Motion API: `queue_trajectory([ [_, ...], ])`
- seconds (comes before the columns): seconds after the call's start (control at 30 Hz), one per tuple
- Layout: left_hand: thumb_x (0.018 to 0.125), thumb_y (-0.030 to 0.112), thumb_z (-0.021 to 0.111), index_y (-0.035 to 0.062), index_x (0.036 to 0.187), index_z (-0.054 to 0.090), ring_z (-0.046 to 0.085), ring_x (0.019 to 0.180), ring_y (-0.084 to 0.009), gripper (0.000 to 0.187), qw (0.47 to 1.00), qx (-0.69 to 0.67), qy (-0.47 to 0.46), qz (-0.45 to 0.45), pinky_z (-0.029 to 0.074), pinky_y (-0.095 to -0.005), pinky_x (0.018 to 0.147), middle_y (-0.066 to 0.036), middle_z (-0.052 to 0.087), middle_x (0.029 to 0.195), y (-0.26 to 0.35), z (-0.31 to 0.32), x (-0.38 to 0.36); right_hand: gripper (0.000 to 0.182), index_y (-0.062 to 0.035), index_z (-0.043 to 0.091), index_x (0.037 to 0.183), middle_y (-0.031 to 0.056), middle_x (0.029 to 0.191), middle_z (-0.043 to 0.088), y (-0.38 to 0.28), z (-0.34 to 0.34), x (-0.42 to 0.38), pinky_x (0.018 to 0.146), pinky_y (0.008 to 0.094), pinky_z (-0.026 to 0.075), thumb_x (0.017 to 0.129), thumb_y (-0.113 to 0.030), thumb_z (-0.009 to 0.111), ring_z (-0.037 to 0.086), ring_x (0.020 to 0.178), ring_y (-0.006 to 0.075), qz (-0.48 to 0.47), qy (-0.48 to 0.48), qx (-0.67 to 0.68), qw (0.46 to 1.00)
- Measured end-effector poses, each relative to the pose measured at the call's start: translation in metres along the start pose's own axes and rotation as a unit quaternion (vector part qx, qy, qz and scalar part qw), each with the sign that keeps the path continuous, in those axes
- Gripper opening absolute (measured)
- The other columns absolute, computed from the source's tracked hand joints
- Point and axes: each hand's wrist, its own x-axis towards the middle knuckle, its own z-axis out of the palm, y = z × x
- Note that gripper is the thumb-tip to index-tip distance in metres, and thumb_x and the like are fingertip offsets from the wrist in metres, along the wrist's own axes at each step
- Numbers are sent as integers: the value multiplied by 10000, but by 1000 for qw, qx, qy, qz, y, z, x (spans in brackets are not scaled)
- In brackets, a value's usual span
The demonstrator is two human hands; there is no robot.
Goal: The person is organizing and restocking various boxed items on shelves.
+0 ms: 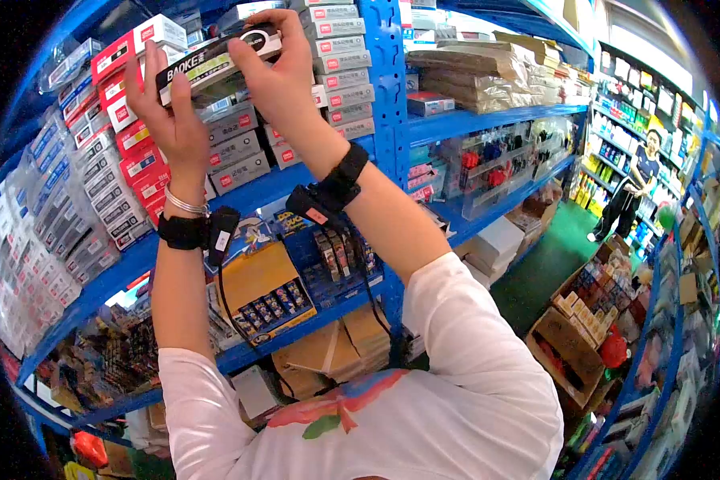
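Both of my hands hold a narrow black, white and green box marked BAOKE [208, 70], raised in front of the upper shelf. My left hand [170, 120] grips its left end, fingers along the front and side. At the right end, my right hand [276, 72] has its thumb on the face and its fingers over the top. Behind the box stand stacks of grey cartons [240, 148] and red-and-white cartons [140, 164]. Black straps with small modules and cables are around both wrists.
Blue shelving [388, 144] surrounds me, its upright to the right of my hands. A yellow display box [260, 292] sits on the lower shelf. Paper-wrapped bundles [488, 76] lie on the right shelf. Another person [636, 184] stands down the aisle, near open cartons [572, 344].
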Motion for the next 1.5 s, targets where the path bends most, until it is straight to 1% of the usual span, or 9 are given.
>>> queue_trajectory([
  [0.17, 958, 72, 518, -2, 1448, 237, 418, 1344, -330, 570, 982, -172, 29, -74, 314, -421, 1123, -239, 359, 1482, 9, 10, 2, 271, -24, 561, 1048, 85, 969, 606, 2, -2, -1, 788, 301, 482, 816, -75, 690, 591, 878, 183, -21, -9, 26, 999],
  [0.3, 958, 155, 531, 12, 1329, 441, 450, 1310, -345, 408, 991, 125, -6, 38, 340, -407, 1095, -205, 439, 1443, 0, -1, 6, 314, -13, 543, 1147, 88, 1060, 605, 10, -9, 4, 879, 304, 475, 872, -81, 681, 580, 1001, 181, 23, -59, 28, 998],
  [0.4, 936, 202, 556, 41, 1362, 505, 365, 1282, -286, 458, 998, 3, 21, 60, 213, -411, 1119, -128, 511, 1357, 4, 3, 9, 380, -17, 521, 1267, 126, 1206, 591, 12, -21, 2, 959, 312, 439, 938, -174, 626, 556, 1129, 210, 83, -99, 97, 987],
  [0.43, 935, 165, 561, 4, 1357, 446, 405, 1250, -285, 466, 992, -52, 59, 101, 232, -417, 1111, -131, 509, 1366, -5, 12, 5, 187, -63, 629, 1017, 32, 1032, 653, 6, -16, 4, 841, 259, 474, 847, -85, 704, 602, 928, 140, 1, -36, 136, 990],
  [0.7, 965, 127, 513, 46, 1285, 528, 484, 1306, -267, 331, 983, -119, -76, -114, 349, -372, 1092, -126, 546, 1376, -4, 1, -19, 250, -30, 603, 1099, 113, 1068, 644, 28, -14, -25, 894, 329, 464, 910, -185, 653, 611, 1015, 235, 59, -66, -105, 991],
  [0.97, 851, -51, 509, 79, 1307, 490, 369, 1374, -396, 474, 978, 109, -178, 17, 258, -528, 1142, -206, 428, 1449, -6, 8, -34, 359, -109, 556, 1273, 231, 1369, 507, 45, -10, -31, 1024, 446, 406, 940, -236, 592, 491, 1264, 396, 14, -156, -232, 960],
  [1.33, 832, 64, 569, -11, 1254, 488, 466, 1239, -364, 437, 993, 117, -3, -12, 335, -483, 1079, -202, 499, 1309, -6, -49, -11, 500, -162, 544, 1330, 130, 1387, 494, 56, -13, -17, 839, 549, 476, 889, -375, 644, 543, 1096, 409, -94, -180, -575, 793],
  [1.4, 839, 87, 571, -32, 1243, 487, 465, 1237, -356, 429, 981, 176, 56, -61, 343, -466, 1070, -210, 502, 1291, -19, -75, 1, 515, -102, 558, 1304, 153, 1356, 515, 57, -8, -13, 853, 514, 484, 881, -378, 658, 558, 1089, 392, -112, -183, -503, 837],
  [1.5, 927, 124, 470, -61, 1347, 427, 424, 1304, -368, 461, 969, 197, -90, -121, 326, -453, 1096, -263, 468, 1354, -48, -99, 4, 525, -3, 597, 1225, 213, 1222, 598, 57, 12, -7, 863, 459, 499, 878, -390, 668, 611, 1031, 375, -112, -177, -309, 928],
])
